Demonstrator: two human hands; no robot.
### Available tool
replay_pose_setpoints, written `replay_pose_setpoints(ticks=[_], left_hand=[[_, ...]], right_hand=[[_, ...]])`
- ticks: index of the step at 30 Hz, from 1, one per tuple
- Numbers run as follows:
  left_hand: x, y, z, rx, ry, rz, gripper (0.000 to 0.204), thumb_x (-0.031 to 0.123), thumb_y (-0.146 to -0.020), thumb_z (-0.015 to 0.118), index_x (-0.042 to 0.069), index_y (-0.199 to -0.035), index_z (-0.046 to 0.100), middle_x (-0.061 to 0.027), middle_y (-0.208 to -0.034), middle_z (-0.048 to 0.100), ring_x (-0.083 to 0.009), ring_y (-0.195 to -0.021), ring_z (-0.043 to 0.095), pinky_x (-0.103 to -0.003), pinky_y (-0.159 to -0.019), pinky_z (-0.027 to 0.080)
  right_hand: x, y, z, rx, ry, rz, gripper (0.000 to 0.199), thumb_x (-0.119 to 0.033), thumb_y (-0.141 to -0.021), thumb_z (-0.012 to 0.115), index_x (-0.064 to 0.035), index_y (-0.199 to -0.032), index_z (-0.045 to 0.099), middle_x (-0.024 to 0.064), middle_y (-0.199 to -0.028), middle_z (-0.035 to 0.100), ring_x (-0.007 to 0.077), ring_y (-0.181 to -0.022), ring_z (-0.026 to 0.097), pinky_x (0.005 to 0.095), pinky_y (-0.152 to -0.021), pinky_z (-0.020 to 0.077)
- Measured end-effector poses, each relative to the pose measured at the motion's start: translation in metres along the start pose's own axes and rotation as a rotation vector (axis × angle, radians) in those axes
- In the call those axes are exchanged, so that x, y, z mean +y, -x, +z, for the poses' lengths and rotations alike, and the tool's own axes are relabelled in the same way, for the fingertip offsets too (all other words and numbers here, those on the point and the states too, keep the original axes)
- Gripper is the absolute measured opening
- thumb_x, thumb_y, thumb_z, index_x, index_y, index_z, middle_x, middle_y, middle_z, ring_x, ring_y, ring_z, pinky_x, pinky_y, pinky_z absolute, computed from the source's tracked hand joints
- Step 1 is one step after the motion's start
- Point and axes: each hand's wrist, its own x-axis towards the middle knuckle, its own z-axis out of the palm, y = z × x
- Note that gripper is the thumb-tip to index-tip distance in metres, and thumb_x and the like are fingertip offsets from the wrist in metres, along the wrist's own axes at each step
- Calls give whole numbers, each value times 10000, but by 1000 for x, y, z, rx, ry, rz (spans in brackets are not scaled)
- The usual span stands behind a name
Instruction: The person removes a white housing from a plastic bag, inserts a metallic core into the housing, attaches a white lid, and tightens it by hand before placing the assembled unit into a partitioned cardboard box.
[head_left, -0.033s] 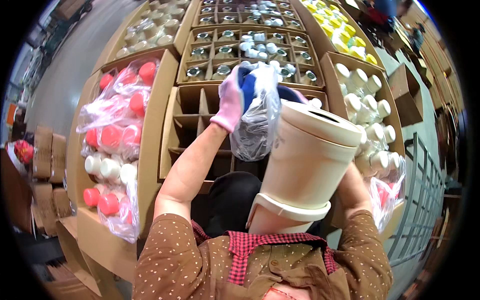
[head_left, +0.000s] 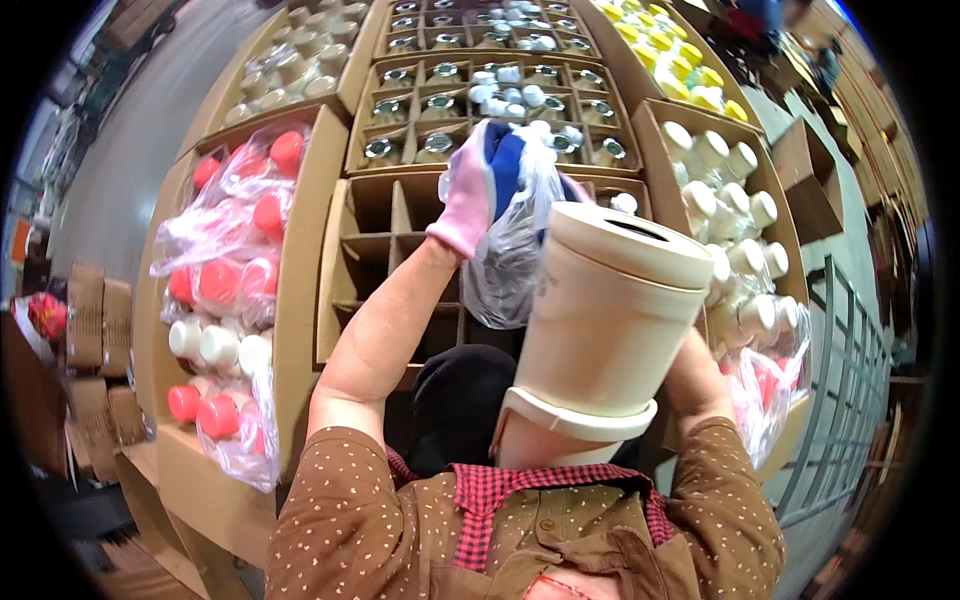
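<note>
My left hand (head_left: pixel 484 190), in a pink and blue glove, has its fingers closed round the gathered upper part of a clear plastic bag (head_left: pixel 500 275). The bag hangs over an open carton with cardboard dividers (head_left: pixel 400 215). My right hand (head_left: pixel 573 190), also gloved, is at the bag's far side; only a sliver shows. A cream, cylindrical container (head_left: pixel 615 320) with a slotted top hides its fingers and much of my right forearm. Small white caps (head_left: pixel 510 95) lie in a heap on the glass bottles (head_left: pixel 437 145) just beyond my hands.
At left stands a carton (head_left: pixel 300 250) of red-capped and white-capped bottles under plastic film. White-capped bottles (head_left: pixel 745 215) fill a carton at right, with yellow-capped ones (head_left: pixel 680 60) beyond. A metal rack (head_left: pixel 840 370) stands on the floor at far right.
The bag's upper part is bunched narrower beside my left hand. Less of my right glove's blue shows past the cream container. The whole view has shifted slightly.
</note>
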Motion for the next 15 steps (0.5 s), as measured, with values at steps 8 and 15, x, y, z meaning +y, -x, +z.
replay_pose_setpoints(ticks=[8,15], left_hand=[[95,47,-63,-444,508,-181,293,278,-923,647,25,-1061,595,-24,-868,605,-89,-733,579,-234,-648,473],[53,93,-40,-488,776,-648,317,202,-1002,482,12,-1251,531,-72,-1157,602,-146,-1045,576,-314,-973,458]], right_hand=[[-98,82,-44,608,-309,-93,468,75,-827,667,23,-1274,540,78,-1074,650,142,-969,622,259,-866,506],[-208,125,50,-355,680,-550,150,-143,-752,626,-68,-857,549,41,-681,536,223,-604,618,341,-561,494]])
